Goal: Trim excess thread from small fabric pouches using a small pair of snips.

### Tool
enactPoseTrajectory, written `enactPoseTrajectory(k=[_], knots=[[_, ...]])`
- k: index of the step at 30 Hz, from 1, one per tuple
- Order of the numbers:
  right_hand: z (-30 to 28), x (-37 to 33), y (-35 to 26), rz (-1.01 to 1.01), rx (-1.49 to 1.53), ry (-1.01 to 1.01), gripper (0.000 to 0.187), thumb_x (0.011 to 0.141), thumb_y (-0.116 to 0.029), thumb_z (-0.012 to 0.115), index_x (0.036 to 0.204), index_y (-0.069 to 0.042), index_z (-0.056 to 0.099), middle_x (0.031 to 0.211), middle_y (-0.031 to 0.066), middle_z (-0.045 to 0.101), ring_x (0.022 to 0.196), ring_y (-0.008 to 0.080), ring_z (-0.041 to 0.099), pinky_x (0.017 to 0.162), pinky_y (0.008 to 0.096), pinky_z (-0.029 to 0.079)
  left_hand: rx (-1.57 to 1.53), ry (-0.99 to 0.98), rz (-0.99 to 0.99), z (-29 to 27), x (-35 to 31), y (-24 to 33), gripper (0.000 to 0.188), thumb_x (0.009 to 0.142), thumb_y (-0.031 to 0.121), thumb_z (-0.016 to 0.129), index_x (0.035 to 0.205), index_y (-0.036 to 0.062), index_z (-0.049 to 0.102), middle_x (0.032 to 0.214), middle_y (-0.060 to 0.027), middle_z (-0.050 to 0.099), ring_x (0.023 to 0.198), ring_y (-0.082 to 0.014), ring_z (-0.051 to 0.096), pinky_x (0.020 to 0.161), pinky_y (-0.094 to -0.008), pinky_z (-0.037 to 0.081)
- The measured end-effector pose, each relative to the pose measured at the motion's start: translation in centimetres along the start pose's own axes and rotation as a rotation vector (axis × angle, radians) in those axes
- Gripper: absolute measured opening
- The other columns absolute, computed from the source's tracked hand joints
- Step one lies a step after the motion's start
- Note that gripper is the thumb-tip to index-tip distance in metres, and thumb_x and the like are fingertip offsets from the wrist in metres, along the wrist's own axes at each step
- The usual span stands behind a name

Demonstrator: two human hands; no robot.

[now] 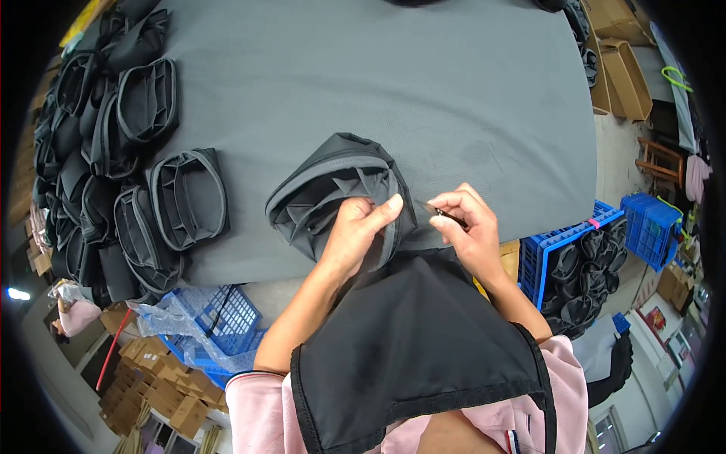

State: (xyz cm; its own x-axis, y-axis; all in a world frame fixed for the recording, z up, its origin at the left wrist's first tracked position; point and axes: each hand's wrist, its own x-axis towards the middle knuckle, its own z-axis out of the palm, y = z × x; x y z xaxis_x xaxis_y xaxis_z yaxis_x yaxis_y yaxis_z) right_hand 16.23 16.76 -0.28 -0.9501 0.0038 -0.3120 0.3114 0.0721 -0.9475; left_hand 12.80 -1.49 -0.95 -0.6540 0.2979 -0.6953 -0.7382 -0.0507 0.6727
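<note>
An unzipped black fabric pouch with inner dividers is tilted up near the table's front edge. My left hand is closed on its right rim, thumb outside and the other fingers tucked inside, partly hidden. Just right of the pouch, my right hand is closed on a small black pointed tool that looks like thread snips. Its thin tip points toward the pouch's side, a short gap away. A dark apron covers my front below both hands.
Several similar black pouches are piled along the left of the grey-covered table. Blue crates stand below the edge: one crate at right holds black pouches, another at left has clear plastic. Cardboard boxes are stacked lower left.
</note>
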Motion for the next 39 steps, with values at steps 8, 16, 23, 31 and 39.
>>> enactPoseTrajectory(k=[8, 16, 23, 31, 39], knots=[[-0.3, -1.1, -1.8, -0.336, -0.523, -0.053, 0.023, 0.068, -0.010, 0.071, 0.089, -0.007, 0.061, 0.078, 0.0049, 0.052, 0.063, 0.0225, 0.055, 0.055, 0.0312, 0.044, -0.073, -0.025, 0.017, 0.1, 0.7, 1.2, 0.031, 0.086, 0.032, 0.062, 0.073, 0.0040, 0.056, 0.067, 0.0004, 0.054, 0.058, -0.0065, 0.046, 0.054, -0.0235, 0.039], [0.5, -0.4, -3.3, -0.458, -0.747, -0.034, 0.023, 0.068, -0.010, 0.070, 0.089, -0.009, 0.060, 0.075, 0.0038, 0.049, 0.059, 0.0225, 0.053, 0.052, 0.0332, 0.042, -0.119, -0.025, 0.018, -0.2, 0.8, 0.6, 0.029, 0.087, 0.030, 0.060, 0.078, 0.0026, 0.060, 0.071, -0.0018, 0.058, 0.062, -0.0079, 0.052, 0.058, -0.0227, 0.043], [-0.3, -1.0, -2.5, -0.431, -0.648, -0.053, 0.023, 0.068, -0.007, 0.069, 0.090, -0.007, 0.061, 0.078, 0.0043, 0.051, 0.062, 0.0225, 0.055, 0.058, 0.0299, 0.045, -0.109, -0.020, 0.012, -0.4, 0.4, 0.1, 0.034, 0.087, 0.033, 0.060, 0.077, 0.0007, 0.061, 0.072, -0.0033, 0.059, 0.064, -0.0086, 0.053, 0.061, -0.0231, 0.044], [0.0, 0.3, -1.0, 0.092, 0.111, -0.033, 0.017, 0.076, -0.003, 0.064, 0.092, 0.000, 0.058, 0.085, 0.0043, 0.051, 0.072, 0.0101, 0.053, 0.065, 0.0231, 0.043, 0.192, -0.045, -0.020, -0.6, -0.6, -0.9, 0.037, 0.086, 0.034, 0.062, 0.077, -0.0020, 0.062, 0.066, -0.0023, 0.059, 0.060, -0.0079, 0.052, 0.055, -0.0229, 0.041], [1.0, 0.5, 0.4, 0.064, -0.067, -0.041, 0.016, 0.076, -0.004, 0.065, 0.091, 0.001, 0.059, 0.083, 0.0051, 0.053, 0.075, 0.0131, 0.055, 0.066, 0.0244, 0.046, 0.235, 0.022, -0.014, 0.6, -0.7, -0.1, 0.044, 0.089, 0.041, 0.054, 0.089, -0.0029, 0.059, 0.060, -0.0074, 0.061, 0.048, -0.0094, 0.055, 0.047, -0.0225, 0.042]])
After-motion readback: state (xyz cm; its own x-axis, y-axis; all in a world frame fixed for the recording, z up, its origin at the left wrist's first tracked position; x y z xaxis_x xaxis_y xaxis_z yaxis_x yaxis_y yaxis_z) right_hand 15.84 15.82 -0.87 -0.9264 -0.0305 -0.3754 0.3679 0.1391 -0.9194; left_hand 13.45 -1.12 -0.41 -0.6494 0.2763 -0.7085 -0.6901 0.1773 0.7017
